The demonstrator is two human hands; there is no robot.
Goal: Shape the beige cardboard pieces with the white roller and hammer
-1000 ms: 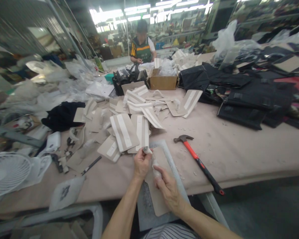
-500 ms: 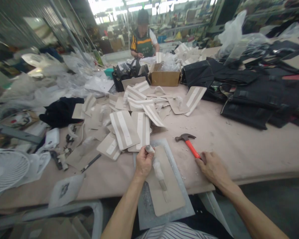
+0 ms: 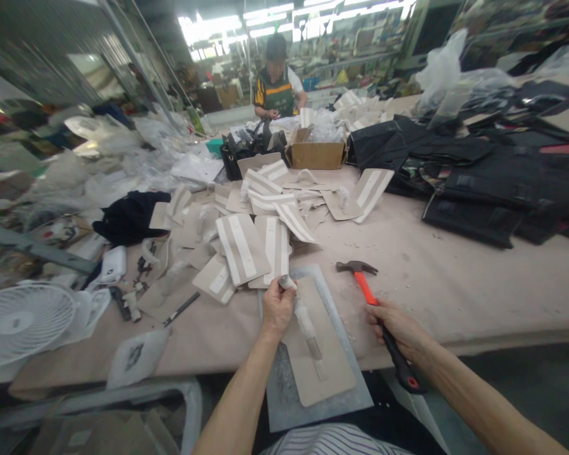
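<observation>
My left hand [image 3: 278,308] is closed around a short white rod with a grey metal end [image 3: 287,282], upright over the top of a beige panel [image 3: 332,366]. A handle wrapped in clear plastic [image 3: 308,325] runs down the middle of that panel. Under the panel lies a grey slab [image 3: 277,404] at the table's front edge. My right hand [image 3: 398,325] grips a claw hammer [image 3: 367,291] by its red and black handle, to the right of the slab. The rod's lower end is hidden by my fingers.
Beige panels with white strips [image 3: 244,249] are heaped beyond the slab. A cardboard box [image 3: 317,155] stands behind them. Black bags [image 3: 483,183] lie at the right, a white fan [image 3: 21,322] at the left. A co-worker [image 3: 277,88] is across the table.
My right hand has shifted along the hammer handle and now wraps it, with the black end showing below. My left hand still holds the rod at the panel. The view has shifted slightly.
</observation>
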